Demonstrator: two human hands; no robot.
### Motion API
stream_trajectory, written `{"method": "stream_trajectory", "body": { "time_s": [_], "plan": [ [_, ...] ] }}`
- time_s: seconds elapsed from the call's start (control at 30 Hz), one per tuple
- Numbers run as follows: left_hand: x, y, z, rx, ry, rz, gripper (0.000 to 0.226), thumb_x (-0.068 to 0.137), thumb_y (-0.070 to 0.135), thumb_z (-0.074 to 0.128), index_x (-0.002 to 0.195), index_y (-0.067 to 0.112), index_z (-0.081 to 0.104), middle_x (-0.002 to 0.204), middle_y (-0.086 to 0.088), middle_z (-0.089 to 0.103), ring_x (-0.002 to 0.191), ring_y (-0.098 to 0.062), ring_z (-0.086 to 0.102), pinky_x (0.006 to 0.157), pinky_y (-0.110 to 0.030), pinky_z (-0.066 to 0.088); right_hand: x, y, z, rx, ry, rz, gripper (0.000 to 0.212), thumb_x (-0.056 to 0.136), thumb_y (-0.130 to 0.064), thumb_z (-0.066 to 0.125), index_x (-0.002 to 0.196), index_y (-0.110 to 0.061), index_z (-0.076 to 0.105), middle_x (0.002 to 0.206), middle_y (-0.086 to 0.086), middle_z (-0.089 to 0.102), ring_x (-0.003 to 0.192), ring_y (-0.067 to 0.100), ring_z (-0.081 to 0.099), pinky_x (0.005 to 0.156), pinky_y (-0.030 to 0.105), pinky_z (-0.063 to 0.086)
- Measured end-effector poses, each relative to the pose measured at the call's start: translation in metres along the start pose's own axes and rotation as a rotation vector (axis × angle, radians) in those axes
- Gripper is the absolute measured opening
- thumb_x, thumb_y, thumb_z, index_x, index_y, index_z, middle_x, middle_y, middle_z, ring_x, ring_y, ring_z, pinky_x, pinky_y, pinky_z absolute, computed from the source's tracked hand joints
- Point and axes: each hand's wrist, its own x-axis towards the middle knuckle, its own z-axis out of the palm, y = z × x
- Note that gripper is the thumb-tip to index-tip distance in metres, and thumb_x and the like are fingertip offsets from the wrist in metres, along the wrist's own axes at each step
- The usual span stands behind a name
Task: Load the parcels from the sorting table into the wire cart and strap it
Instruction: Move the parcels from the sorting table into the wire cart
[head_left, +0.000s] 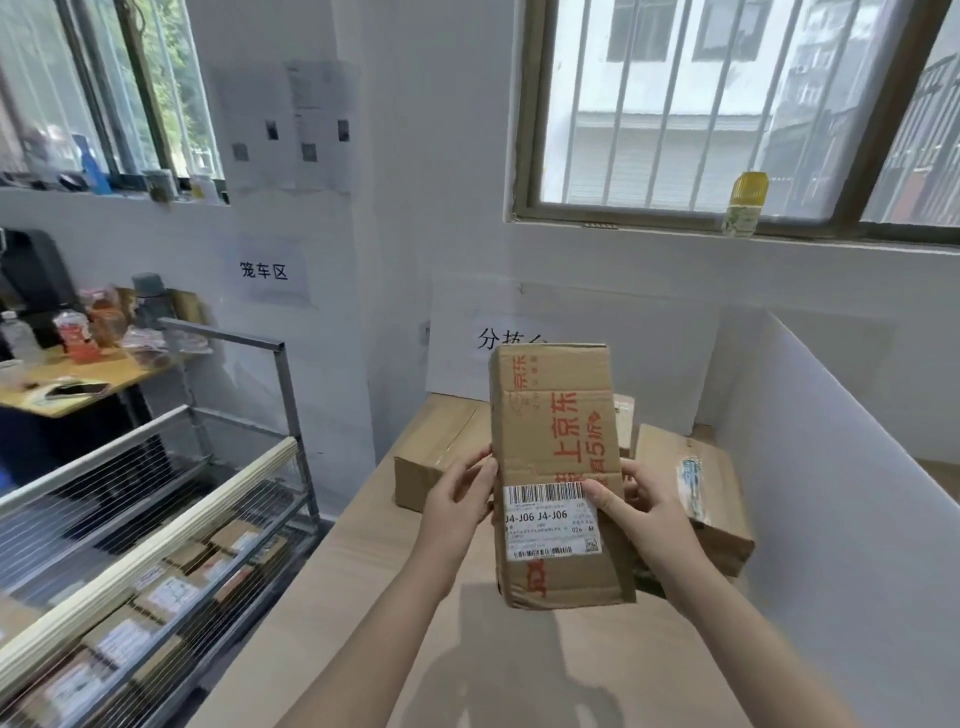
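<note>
I hold a tall cardboard parcel (556, 447) with red print and a white barcode label upright above the sorting table (374, 587). My left hand (460, 501) grips its left edge. My right hand (631, 506) grips its right edge, thumb on the label. Two more parcels lie on the table behind it: a flat box (441, 457) at the left and a box (711, 493) at the right. A third small one peeks out behind the held parcel. The wire cart (156, 551) stands at the left with several labelled parcels inside.
A white partition (831, 493) walls the table's right side. Behind the cart a wooden desk (78, 384) carries bottles, snacks and a phone. A yellow-capped bottle (745, 205) stands on the window sill. Paper signs hang on the white wall.
</note>
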Motion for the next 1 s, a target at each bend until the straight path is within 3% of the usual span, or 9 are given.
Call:
{"method": "stream_trajectory", "body": {
  "time_s": [0.07,0.2,0.37,0.47,0.6,0.7,0.83,1.0],
  "plan": [
    [-0.006,-0.002,-0.015,0.023,0.008,-0.021,0.044,0.087,0.046,0.067,0.128,0.031,0.064,0.122,0.006,0.07,0.116,-0.017,0.064,0.1,-0.04,0.052,0.002,0.006,0.019,0.002,-0.015,0.019,0.028,0.084,-0.046,0.071,0.109,-0.041,0.06,0.112,-0.003,0.066,0.1,0.018,0.065,0.076,0.039,0.059],
    [-0.024,-0.003,-0.059,0.083,0.1,-0.058,0.067,0.076,0.06,0.074,0.135,0.031,0.058,0.126,0.011,0.066,0.121,-0.008,0.06,0.104,-0.038,0.049,0.005,0.018,0.067,0.02,-0.114,0.031,0.025,0.087,-0.042,0.069,0.109,-0.037,0.06,0.115,-0.005,0.066,0.103,0.013,0.064,0.074,0.028,0.051],
    [-0.057,0.005,-0.121,0.103,0.297,-0.104,0.046,0.087,0.042,0.071,0.13,0.035,0.06,0.116,0.02,0.068,0.108,0.003,0.064,0.098,-0.026,0.052,0.003,0.018,0.137,0.032,-0.322,0.046,0.027,0.088,-0.034,0.07,0.114,-0.034,0.06,0.1,-0.012,0.072,0.098,0.008,0.066,0.074,0.023,0.051],
    [-0.08,0.01,-0.159,0.103,0.453,-0.155,0.052,0.085,0.044,0.072,0.133,0.029,0.059,0.117,0.016,0.067,0.109,-0.001,0.063,0.1,-0.03,0.052,-0.003,0.013,0.186,0.002,-0.438,0.039,0.032,0.089,-0.036,0.069,0.119,-0.04,0.058,0.101,-0.015,0.072,0.099,0.011,0.068,0.082,0.034,0.056],
    [-0.111,0.016,-0.215,0.085,0.604,-0.196,0.043,0.084,0.05,0.071,0.125,0.037,0.062,0.115,0.012,0.069,0.109,-0.009,0.064,0.097,-0.034,0.054,-0.024,-0.001,0.251,-0.006,-0.587,0.041,0.028,0.092,-0.035,0.066,0.118,-0.043,0.057,0.108,-0.011,0.07,0.1,0.011,0.067,0.076,0.028,0.051],
    [-0.13,0.02,-0.254,0.023,0.665,-0.202,0.039,0.087,0.044,0.07,0.123,0.033,0.063,0.114,0.01,0.07,0.106,-0.008,0.065,0.09,-0.025,0.054,-0.04,-0.01,0.295,-0.04,-0.655,0.041,0.027,0.093,-0.035,0.064,0.12,-0.038,0.058,0.106,-0.009,0.071,0.096,0.011,0.069,0.073,0.026,0.051],
    [-0.154,0.028,-0.316,-0.024,0.705,-0.228,0.045,0.08,0.051,0.076,0.12,0.034,0.064,0.113,0.007,0.072,0.105,-0.013,0.068,0.093,-0.037,0.056,-0.056,-0.018,0.363,-0.071,-0.69,0.036,0.029,0.094,-0.033,0.064,0.122,-0.038,0.058,0.111,-0.008,0.07,0.098,0.014,0.068,0.081,0.036,0.055],
    [-0.193,0.052,-0.411,-0.044,0.832,-0.176,0.033,0.088,0.042,0.069,0.119,0.034,0.064,0.109,0.012,0.071,0.091,0.001,0.068,0.065,-0.012,0.052,-0.095,-0.037,0.473,-0.106,-0.77,0.04,0.034,0.092,-0.037,0.065,0.123,-0.042,0.053,0.115,-0.014,0.066,0.107,0.012,0.063,0.092,0.041,0.052]
  ]
}}
